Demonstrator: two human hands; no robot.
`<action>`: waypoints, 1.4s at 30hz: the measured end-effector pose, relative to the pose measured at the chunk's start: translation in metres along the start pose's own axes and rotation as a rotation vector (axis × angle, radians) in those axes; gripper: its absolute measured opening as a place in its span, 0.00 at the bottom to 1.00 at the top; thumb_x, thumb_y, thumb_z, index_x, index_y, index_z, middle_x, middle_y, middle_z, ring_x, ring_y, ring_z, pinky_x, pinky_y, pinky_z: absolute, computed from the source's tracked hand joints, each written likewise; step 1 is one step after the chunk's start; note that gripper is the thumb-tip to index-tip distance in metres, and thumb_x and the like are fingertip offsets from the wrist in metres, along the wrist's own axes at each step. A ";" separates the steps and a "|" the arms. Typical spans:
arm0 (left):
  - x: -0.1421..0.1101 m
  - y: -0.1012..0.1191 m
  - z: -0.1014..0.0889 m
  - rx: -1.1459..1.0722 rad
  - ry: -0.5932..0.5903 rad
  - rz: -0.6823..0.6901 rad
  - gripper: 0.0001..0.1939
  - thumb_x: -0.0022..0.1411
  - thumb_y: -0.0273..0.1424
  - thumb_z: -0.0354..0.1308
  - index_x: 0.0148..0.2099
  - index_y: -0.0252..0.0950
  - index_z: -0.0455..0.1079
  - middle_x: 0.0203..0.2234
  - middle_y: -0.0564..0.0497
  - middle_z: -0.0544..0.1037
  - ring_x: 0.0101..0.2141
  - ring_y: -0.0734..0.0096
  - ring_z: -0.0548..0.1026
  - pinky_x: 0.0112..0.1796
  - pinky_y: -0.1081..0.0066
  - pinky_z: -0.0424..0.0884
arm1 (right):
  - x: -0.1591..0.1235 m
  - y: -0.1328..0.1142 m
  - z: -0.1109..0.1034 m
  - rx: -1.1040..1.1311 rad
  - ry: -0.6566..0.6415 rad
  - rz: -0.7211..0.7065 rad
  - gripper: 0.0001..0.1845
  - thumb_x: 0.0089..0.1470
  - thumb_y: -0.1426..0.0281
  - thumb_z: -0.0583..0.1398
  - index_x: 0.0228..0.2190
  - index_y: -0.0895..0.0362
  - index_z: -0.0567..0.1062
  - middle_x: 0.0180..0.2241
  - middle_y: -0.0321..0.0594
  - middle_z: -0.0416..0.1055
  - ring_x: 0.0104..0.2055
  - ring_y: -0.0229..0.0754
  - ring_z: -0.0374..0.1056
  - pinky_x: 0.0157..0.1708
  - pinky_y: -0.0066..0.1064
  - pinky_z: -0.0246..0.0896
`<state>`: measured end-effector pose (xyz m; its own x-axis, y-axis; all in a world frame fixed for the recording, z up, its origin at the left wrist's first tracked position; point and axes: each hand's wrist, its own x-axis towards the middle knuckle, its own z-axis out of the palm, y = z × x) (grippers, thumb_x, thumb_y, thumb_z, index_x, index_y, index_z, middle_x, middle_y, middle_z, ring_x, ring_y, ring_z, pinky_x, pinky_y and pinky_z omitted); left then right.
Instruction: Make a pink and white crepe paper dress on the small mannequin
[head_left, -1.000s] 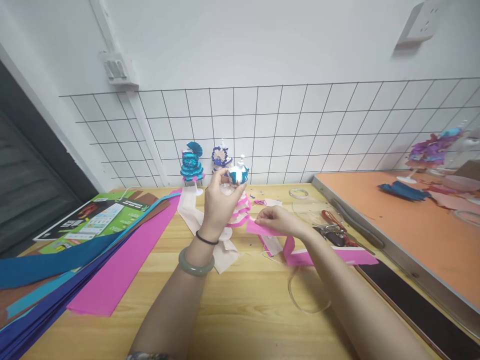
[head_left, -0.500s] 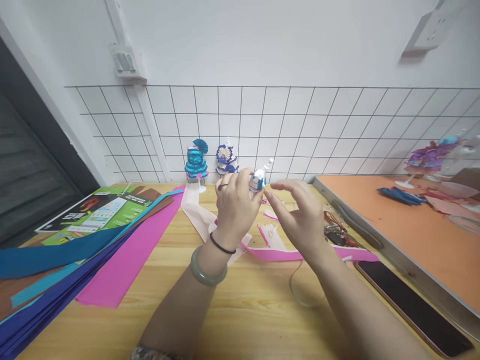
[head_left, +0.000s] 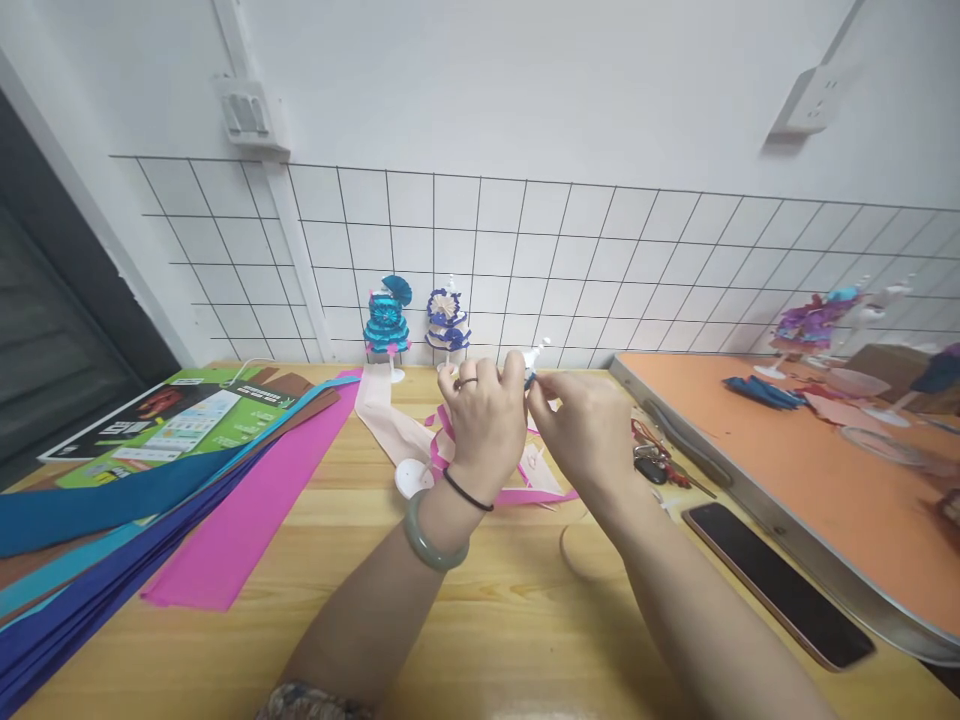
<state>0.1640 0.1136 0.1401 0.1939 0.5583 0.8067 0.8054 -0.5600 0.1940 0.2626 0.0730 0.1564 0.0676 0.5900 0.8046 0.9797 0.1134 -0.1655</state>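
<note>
My left hand (head_left: 484, 420) is wrapped around a miniature white dress form (head_left: 534, 357), whose neck and knobbed top stick out above the fingers. Below that hand, a round white base (head_left: 412, 478) shows, probably the form's foot. The fingers of my right hand (head_left: 585, 425) are pinched together at the form's upper side, where a bit of dark blue shows. What the pinch holds is mostly hidden. Under both hands lie pink paper scraps (head_left: 534, 497) and a pale crepe paper strip (head_left: 397, 425).
Crepe paper strips (head_left: 247, 510) and a green printed sheet (head_left: 225, 425) cover the left side. Two dressed forms, one teal (head_left: 387, 322) and one purple (head_left: 447, 320), stand by the wall. Keys (head_left: 652, 465) and a phone (head_left: 780, 585) lie right, beside an orange-topped table (head_left: 697, 420).
My right hand has moved in to the dress form, its fingers closing from spread to pinched. The left hand has turned, exposing the white base. The camera view has shifted slightly.
</note>
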 end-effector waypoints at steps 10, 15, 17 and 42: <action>0.002 0.000 -0.004 -0.097 -0.051 -0.009 0.08 0.59 0.34 0.52 0.41 0.39 0.63 0.31 0.46 0.71 0.40 0.57 0.68 0.44 0.56 0.56 | 0.001 0.010 -0.002 0.194 0.057 0.007 0.07 0.49 0.72 0.57 0.23 0.57 0.75 0.25 0.40 0.76 0.29 0.42 0.70 0.34 0.33 0.59; 0.005 -0.003 -0.007 -0.251 -0.090 -0.018 0.07 0.58 0.31 0.53 0.40 0.40 0.61 0.31 0.50 0.73 0.39 0.61 0.70 0.44 0.59 0.59 | -0.004 0.011 -0.002 0.222 0.163 -0.118 0.05 0.47 0.74 0.58 0.23 0.57 0.73 0.22 0.38 0.74 0.28 0.41 0.69 0.34 0.34 0.60; 0.007 -0.005 -0.007 -0.376 -0.118 -0.040 0.11 0.55 0.31 0.56 0.41 0.40 0.60 0.32 0.52 0.74 0.37 0.63 0.71 0.42 0.62 0.61 | -0.006 0.012 -0.005 0.370 0.137 -0.060 0.04 0.47 0.74 0.59 0.24 0.57 0.73 0.24 0.38 0.75 0.28 0.39 0.69 0.32 0.31 0.62; 0.015 -0.023 0.000 -0.815 -0.153 -0.091 0.22 0.53 0.33 0.61 0.50 0.40 0.63 0.37 0.51 0.76 0.39 0.70 0.73 0.41 0.69 0.68 | 0.002 0.028 -0.019 0.357 0.128 0.000 0.07 0.53 0.71 0.57 0.30 0.58 0.76 0.30 0.41 0.76 0.33 0.39 0.70 0.34 0.31 0.64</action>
<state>0.1483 0.1342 0.1479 0.2694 0.6668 0.6948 0.1751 -0.7434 0.6455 0.2934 0.0624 0.1637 0.1132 0.4876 0.8657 0.8534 0.3984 -0.3360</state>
